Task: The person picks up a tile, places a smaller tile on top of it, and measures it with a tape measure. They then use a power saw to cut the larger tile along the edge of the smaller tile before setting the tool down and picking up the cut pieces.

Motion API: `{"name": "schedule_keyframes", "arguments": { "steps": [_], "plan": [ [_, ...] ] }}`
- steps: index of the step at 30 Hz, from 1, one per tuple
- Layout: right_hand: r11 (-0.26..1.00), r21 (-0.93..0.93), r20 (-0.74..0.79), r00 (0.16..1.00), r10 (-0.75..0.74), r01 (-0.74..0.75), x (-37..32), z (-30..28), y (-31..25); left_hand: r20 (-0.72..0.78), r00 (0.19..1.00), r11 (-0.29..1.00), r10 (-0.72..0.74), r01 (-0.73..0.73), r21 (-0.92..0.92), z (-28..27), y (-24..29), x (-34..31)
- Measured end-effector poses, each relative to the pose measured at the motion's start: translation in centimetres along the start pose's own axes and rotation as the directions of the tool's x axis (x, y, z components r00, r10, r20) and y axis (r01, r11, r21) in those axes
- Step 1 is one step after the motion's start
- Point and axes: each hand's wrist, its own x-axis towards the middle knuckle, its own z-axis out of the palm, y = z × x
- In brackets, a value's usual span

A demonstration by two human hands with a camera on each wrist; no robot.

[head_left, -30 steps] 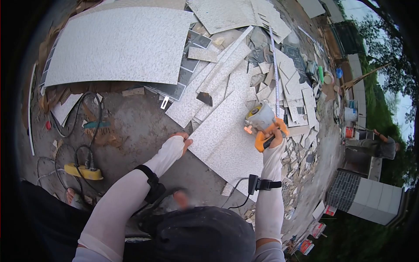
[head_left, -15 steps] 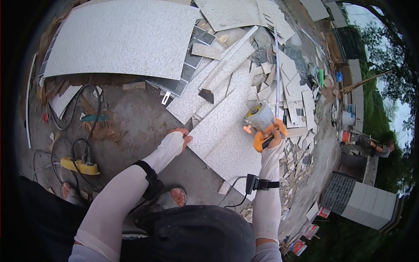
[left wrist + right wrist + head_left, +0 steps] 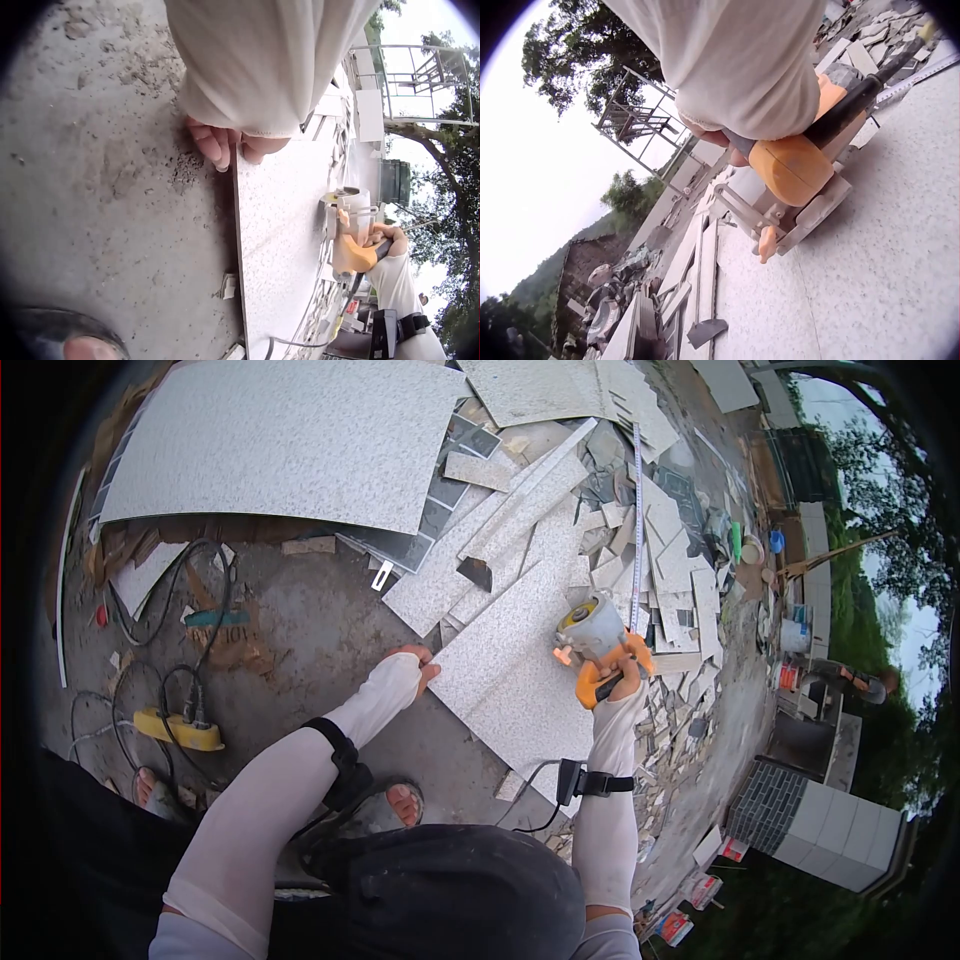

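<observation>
In the head view a white speckled slab (image 3: 510, 680) lies tilted among offcuts, a faint line running along it. My left hand (image 3: 413, 663) holds its near left edge; in the left wrist view the thumb rests on top and the fingers (image 3: 214, 144) curl at the edge. My right hand (image 3: 628, 670) grips the handle of an orange and grey handheld circular saw (image 3: 592, 630), whose base sits on the slab's face. The right wrist view shows the saw's base plate (image 3: 817, 214) and orange knob (image 3: 767, 244) over the line; the blade is hidden.
A large speckled panel (image 3: 290, 445) lies at the far left. Broken offcuts (image 3: 660, 560) and a measuring tape (image 3: 638, 530) lie beyond the saw. A yellow power strip (image 3: 178, 730) with looping black cables is on the floor, near my foot (image 3: 405, 805). Another person (image 3: 855, 680) is at the far right.
The head view has shifted slightly. Both hands keep their hold, and the saw stays at nearly the same spot on the slab. The distant person has bent down.
</observation>
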Motion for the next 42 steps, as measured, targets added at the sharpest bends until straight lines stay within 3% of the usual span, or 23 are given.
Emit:
{"name": "schedule_keyframes", "arguments": {
  "steps": [17, 23, 26, 29, 36, 37, 42],
  "plan": [
    [0.999, 0.04, 0.003, 1.0, 0.007, -0.007, -2.8, 1.4, -0.2, 0.1, 0.992, 0.996, -0.073, 0.067, 0.065, -0.7, 0.7, 0.1],
    [0.999, -0.04, 0.011, 1.0, -0.01, 0.011, -3.7, 0.7, 0.1, 0.078, 0.994, 0.995, -0.074, 0.069, 0.066, -0.3, 0.4, 0.2],
    [0.997, -0.075, -0.012, 1.0, -0.012, 0.011, -4.6, 1.4, -0.1, -0.004, 1.0, 1.0, -0.007, 0.007, -0.01, 0.1, -0.2, 0.3],
    [0.997, -0.074, -0.031, 1.0, -0.004, 0.002, -5.8, 2.4, -0.5, 0.088, 0.995, 0.997, -0.047, 0.041, 0.07, -0.5, 0.4, 0.3],
    [0.999, 0.05, 0.049, 0.999, 0.011, -0.013, -5.3, 0.7, 0.9, 0.045, 0.997, 0.998, -0.069, 0.069, 0.011, -0.1, 0.1, 0.2],
    [0.999, 0.049, 0.048, 0.999, 0.011, -0.013, -5.4, 0.7, 0.9, -0.007, 0.999, 0.998, -0.05, 0.05, -0.036, 0.1, -0.1, 0.1],
    [0.998, -0.012, -0.034, 0.998, 0.057, -0.057, -7.5, 3.2, -0.6, 0.012, 0.999, 0.997, -0.038, 0.039, -0.072, -0.7, -0.4, -0.4]
  ]
}}
